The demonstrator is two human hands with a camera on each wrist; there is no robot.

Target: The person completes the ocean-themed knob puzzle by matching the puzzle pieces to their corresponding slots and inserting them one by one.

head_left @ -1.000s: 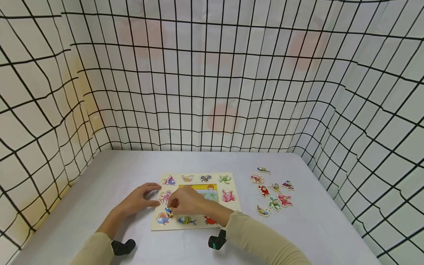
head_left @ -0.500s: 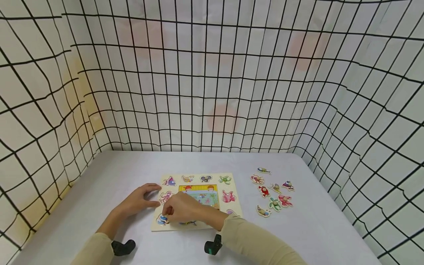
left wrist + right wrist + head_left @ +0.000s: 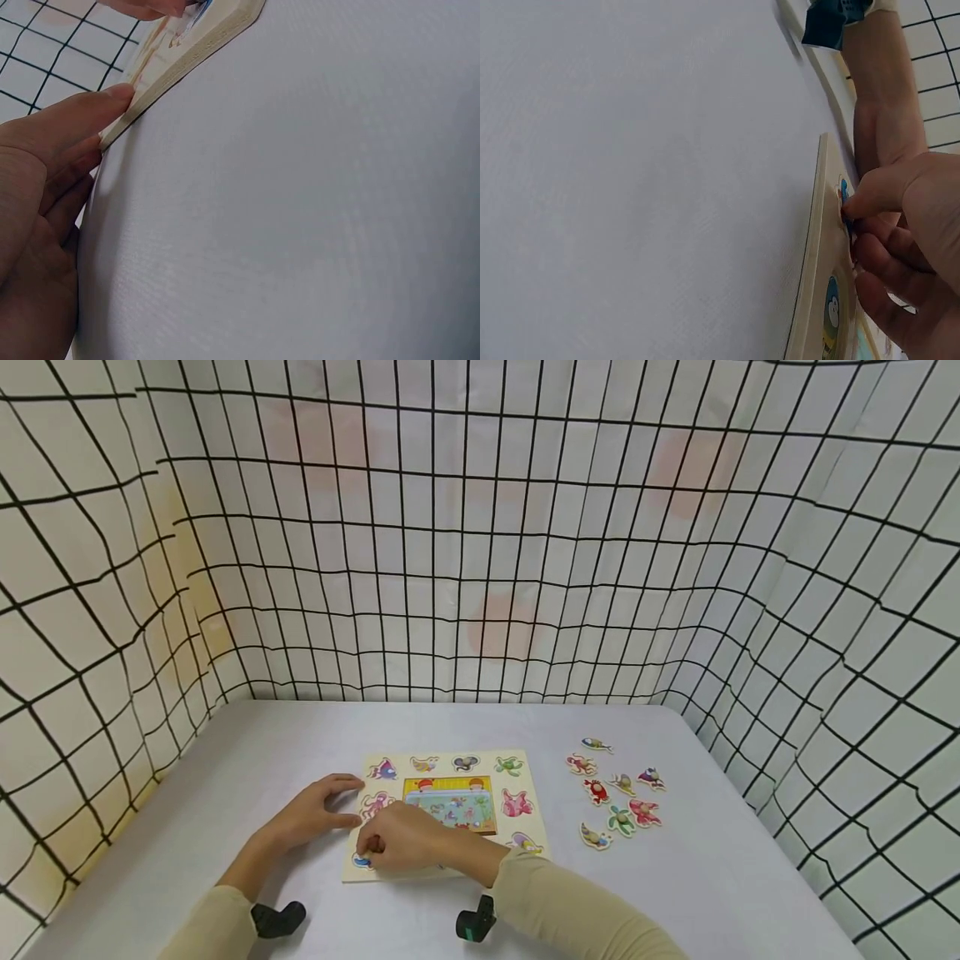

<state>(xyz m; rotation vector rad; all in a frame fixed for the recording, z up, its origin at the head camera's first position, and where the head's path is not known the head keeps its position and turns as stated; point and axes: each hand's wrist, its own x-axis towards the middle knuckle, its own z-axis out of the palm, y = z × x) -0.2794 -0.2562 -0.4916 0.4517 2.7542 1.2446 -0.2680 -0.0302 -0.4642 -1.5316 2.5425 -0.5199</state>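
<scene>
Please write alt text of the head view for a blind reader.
A person's right hand pinches a blue piece at the near left corner of a puzzle board; the left hand touches its left edge. Eight loose pieces lie to the right.

The board (image 3: 486, 761) lies on the table (image 3: 720, 893). Loose pieces (image 3: 620, 821) lie to its right. Behind stands the net (image 3: 491, 533).

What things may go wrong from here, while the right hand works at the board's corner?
The blue piece in the right hand might sit crooked unnoticed, since the hand hides much of it. The board might slide if pushed sideways: the left hand only touches its left edge.
</scene>
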